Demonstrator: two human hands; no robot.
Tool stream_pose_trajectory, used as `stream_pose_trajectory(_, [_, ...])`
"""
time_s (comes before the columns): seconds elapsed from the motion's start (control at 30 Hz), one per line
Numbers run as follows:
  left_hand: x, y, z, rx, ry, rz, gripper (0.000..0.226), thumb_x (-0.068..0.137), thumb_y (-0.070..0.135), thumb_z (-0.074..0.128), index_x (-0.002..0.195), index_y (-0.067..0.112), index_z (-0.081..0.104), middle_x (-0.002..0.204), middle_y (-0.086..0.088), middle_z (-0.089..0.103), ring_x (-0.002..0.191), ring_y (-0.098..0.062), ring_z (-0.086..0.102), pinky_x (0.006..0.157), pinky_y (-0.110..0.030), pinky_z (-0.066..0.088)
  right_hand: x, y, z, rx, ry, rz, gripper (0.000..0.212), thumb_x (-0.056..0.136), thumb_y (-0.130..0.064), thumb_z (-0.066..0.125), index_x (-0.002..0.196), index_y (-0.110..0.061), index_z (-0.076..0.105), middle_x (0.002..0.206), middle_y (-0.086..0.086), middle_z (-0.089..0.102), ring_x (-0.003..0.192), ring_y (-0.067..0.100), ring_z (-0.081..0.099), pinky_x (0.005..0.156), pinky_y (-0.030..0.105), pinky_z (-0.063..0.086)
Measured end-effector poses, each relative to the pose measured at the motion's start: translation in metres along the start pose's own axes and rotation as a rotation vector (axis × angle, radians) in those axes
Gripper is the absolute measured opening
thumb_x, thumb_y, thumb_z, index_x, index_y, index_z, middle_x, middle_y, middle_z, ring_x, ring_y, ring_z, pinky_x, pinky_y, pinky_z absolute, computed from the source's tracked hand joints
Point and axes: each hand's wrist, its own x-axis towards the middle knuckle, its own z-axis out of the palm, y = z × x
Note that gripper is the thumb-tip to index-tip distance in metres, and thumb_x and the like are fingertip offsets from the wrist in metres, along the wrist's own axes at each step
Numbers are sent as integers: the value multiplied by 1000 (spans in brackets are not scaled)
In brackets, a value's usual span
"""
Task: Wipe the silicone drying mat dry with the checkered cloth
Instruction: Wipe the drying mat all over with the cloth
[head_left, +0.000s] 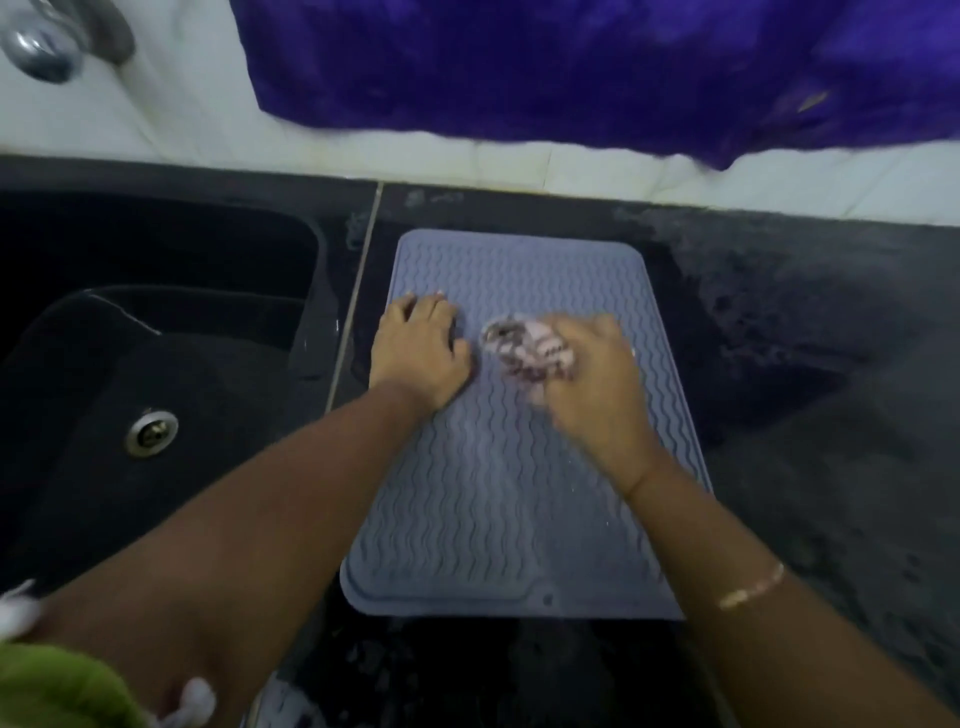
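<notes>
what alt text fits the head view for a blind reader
A right hand grips a bunched checkered cloth on a grey silicone drying mat, while the left hand rests on the mat's left side. The mat lies on a dark countertop beside a black sink.

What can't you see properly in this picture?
Head view:
- checkered cloth: motion-blurred and partly under the right hand; its pattern is smeared.
- silicone drying mat: wetness too faint to judge.
- tap: cut off by the top-left corner.
- purple fabric: cut off by the top edge.
</notes>
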Motion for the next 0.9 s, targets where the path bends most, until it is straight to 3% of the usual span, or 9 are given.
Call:
stream_pose_trajectory(0.07, [3, 1, 3, 46, 57, 7, 45, 89, 36, 42, 125, 11, 50, 135, -9, 49, 125, -32, 35, 106, -42, 30, 52, 4, 0, -59, 134, 28, 35, 72, -26, 56, 105, -20, 66, 105, 14, 59, 96, 30, 52, 80, 38, 50])
stream_pose_trajectory(0.17, [3, 0, 6, 70, 80, 52, 57, 86, 41, 25, 130, 11, 46, 136, -9, 48, 125, -30, 38, 109, -44, 28, 115, 12, 12, -212, 151, 64, 34, 81, -14, 58, 114, -23, 62, 116, 14, 48, 102, 35, 52, 88, 40, 48])
stream_pose_trajectory(0.3, [7, -3, 10, 84, -31, 70, 53, 98, 35, 20, 150, 25, 15, 159, -2, 12, 146, -24, 5, 119, -43, 1, 165, 26, 40, -421, -29, 114, 41, 87, -15, 56, 126, -27, 54, 126, 12, 44, 113, 34, 46, 93, 46, 43])
stream_pose_trajectory(0.47, [8, -1, 10, 75, -62, 35, 60, 92, 39, 8, 150, 26, 12, 159, -1, 5, 147, -24, -1, 119, -41, -5, 131, 11, 47, -549, -83, 67, 33, 90, -18, 51, 123, -22, 55, 129, 13, 46, 114, 36, 47, 95, 48, 38])
stream_pose_trajectory(0.6, [9, 0, 8, 88, -74, 36, 62, 90, 39, 8, 150, 23, 13, 159, -2, 5, 147, -24, -1, 119, -41, -5, 71, 7, 48, -577, -41, -21, 35, 90, -19, 51, 126, -20, 52, 128, 12, 45, 112, 34, 47, 89, 46, 44])
stream_pose_trajectory(0.9, [11, -1, 8, 77, -67, 43, 60, 92, 40, 10, 150, 26, 13, 159, -2, 6, 147, -23, -1, 118, -39, -7, 179, 15, 68, -675, -40, 53, 36, 89, -8, 51, 123, -19, 55, 128, 16, 44, 116, 38, 42, 89, 48, 41])
